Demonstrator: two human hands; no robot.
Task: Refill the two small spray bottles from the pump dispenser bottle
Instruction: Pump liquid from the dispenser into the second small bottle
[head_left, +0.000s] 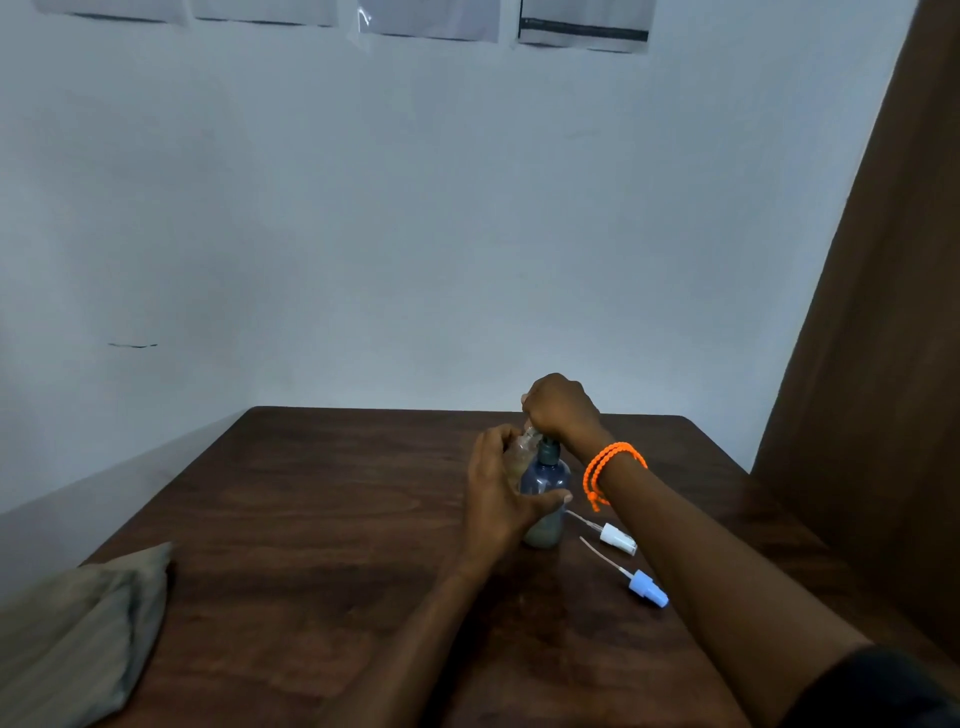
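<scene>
A bluish translucent pump dispenser bottle (545, 486) stands upright on the dark wooden table (311, 519). My right hand (561, 410) is curled over its pump head from above. My left hand (498, 488) holds a small clear spray bottle (522, 454) against the pump's spout, with the thumb across the dispenser's body. Two removed spray heads lie on the table to the right: a white spray head (618, 539) and a light blue spray head (648, 588), each with a thin dip tube. A second small bottle is not visible.
A folded greyish cloth (78, 629) lies at the table's near left corner. A pale wall stands behind the table and a brown curtain (883, 364) hangs at the right. An orange beaded band (608, 467) circles my right wrist.
</scene>
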